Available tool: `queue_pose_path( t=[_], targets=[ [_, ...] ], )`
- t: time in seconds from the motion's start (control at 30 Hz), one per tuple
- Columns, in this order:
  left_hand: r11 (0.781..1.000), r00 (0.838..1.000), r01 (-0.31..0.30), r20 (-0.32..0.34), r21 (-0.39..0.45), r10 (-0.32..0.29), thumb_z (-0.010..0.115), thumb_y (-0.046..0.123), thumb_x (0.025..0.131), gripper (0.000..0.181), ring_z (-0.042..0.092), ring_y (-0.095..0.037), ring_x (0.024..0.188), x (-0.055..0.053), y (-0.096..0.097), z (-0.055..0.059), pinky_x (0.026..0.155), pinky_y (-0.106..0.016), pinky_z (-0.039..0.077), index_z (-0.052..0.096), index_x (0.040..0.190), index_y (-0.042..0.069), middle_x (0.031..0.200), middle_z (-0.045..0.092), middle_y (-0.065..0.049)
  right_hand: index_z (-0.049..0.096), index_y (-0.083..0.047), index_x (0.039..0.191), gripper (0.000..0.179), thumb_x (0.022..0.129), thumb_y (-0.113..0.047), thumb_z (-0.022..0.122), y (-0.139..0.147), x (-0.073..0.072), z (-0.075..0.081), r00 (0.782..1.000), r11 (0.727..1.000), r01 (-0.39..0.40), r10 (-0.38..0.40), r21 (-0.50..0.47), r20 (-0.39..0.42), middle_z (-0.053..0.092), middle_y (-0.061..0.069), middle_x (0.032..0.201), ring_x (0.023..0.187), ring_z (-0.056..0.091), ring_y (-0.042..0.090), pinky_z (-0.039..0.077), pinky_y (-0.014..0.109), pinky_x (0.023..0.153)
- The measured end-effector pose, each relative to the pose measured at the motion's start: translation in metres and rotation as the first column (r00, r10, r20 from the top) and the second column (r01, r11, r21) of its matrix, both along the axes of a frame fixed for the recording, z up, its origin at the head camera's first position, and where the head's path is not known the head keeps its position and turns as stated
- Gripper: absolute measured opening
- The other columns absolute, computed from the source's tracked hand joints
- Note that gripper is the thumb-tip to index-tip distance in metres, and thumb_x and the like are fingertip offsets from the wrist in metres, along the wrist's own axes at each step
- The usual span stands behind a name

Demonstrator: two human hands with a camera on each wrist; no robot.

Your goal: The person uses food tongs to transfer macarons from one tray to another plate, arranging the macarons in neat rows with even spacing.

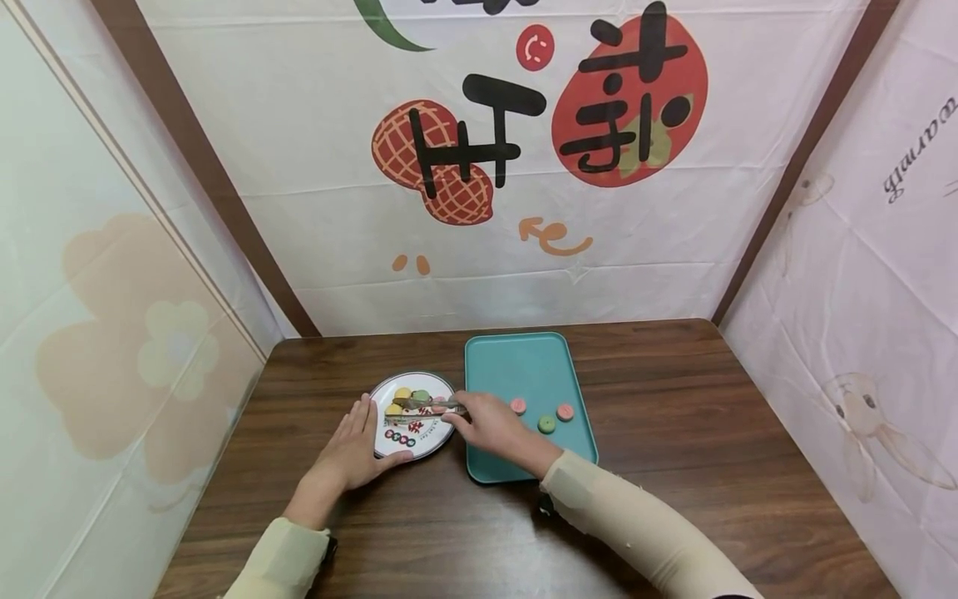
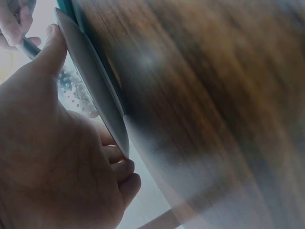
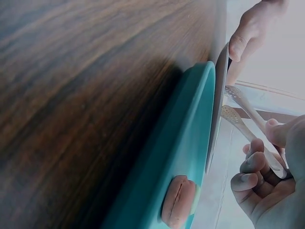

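My left hand (image 1: 348, 445) grips the left edge of a round white plate (image 1: 430, 438) with printed decoration, thumb along the near rim and fingers round the side. On the plate lie yellow macarons (image 1: 402, 393), a green macaron (image 1: 421, 396) and a pink macaron (image 1: 439, 405), partly hidden by metal tongs (image 1: 419, 403). My right hand (image 1: 490, 424) holds these tongs over the plate, their tips pointing left. In the right wrist view the perforated ends of the tongs (image 3: 236, 117) stand apart with nothing between them. The left wrist view shows the plate edge-on beside my thumb.
A teal tray (image 1: 516, 359) lies right of the plate, under my right forearm. It bears pink macarons (image 1: 565, 412) and a green macaron (image 1: 546, 424). The brown wooden table (image 1: 674, 391) is bounded by printed fabric walls at the back and sides.
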State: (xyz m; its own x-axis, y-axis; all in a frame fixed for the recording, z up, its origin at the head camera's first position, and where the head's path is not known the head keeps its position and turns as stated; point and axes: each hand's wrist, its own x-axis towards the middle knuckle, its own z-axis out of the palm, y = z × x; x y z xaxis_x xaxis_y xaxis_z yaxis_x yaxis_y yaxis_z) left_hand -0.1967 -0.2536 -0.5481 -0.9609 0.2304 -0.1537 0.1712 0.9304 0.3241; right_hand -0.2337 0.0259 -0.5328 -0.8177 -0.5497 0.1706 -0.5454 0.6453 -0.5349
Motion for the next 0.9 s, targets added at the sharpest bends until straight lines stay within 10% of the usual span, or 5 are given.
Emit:
queue_pose_path(
  t=[0.9],
  targets=[
    [1.000, 1.000, 0.009, -0.008, -0.011, -0.009, 0.064, 0.077, 0.094, 0.129, 0.008, -0.051, 0.162, -0.001, 0.000, 0.000, 0.132, -0.062, 0.014, 0.011, 0.163, -0.018, 0.174, 0.003, -0.037, 0.072, -0.006, 0.136, 0.037, 0.110, -0.032, 0.064, -0.010, -0.002, -0.001, 1.000, 1.000, -0.004, 0.004, 0.005, -0.019, 0.078, 0.003, 0.106, 0.070, 0.059, 0.001, 0.050, 0.019, 0.060]
  ],
)
